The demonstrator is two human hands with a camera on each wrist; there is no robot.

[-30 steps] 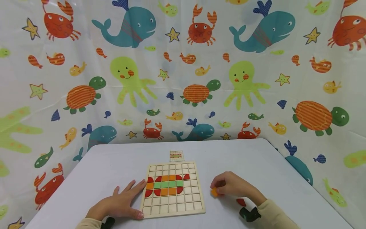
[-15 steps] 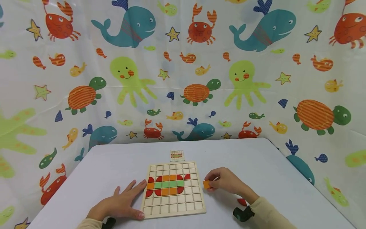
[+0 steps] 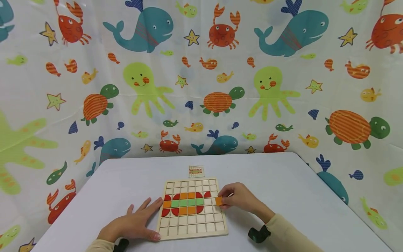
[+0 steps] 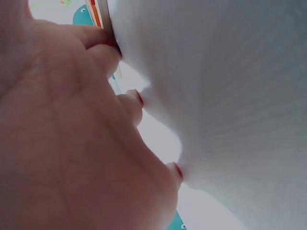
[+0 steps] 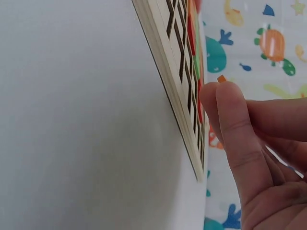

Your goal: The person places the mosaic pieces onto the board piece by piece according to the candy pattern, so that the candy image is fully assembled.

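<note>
A wooden grid board [image 3: 192,229] lies on the table, with a row of green tiles [image 3: 187,202] set between orange tiles [image 3: 187,210] and rounded red tiles [image 3: 199,209]. My right hand [image 3: 240,199] pinches an orange square tile [image 3: 218,201] between thumb and fingers over the board's right edge. From the right wrist, only a corner of that orange tile [image 5: 221,78] shows beyond the fingertips. My left hand [image 3: 133,223] rests with spread fingers on the table, its fingertips and thumb touching the board's left edge; the left wrist view shows its palm [image 4: 72,129].
Behind the board lies a small pattern card [image 3: 196,171] with a matching grid picture. The white table [image 3: 138,178] reaches back to a curtain [image 3: 185,87] printed with sea animals. A dark wrist device [image 3: 259,234] sits by the right sleeve.
My right hand has carried the orange tile leftward from the table to the board's right edge. A loose red piece near that wrist is now out of sight. My left hand stays put.
</note>
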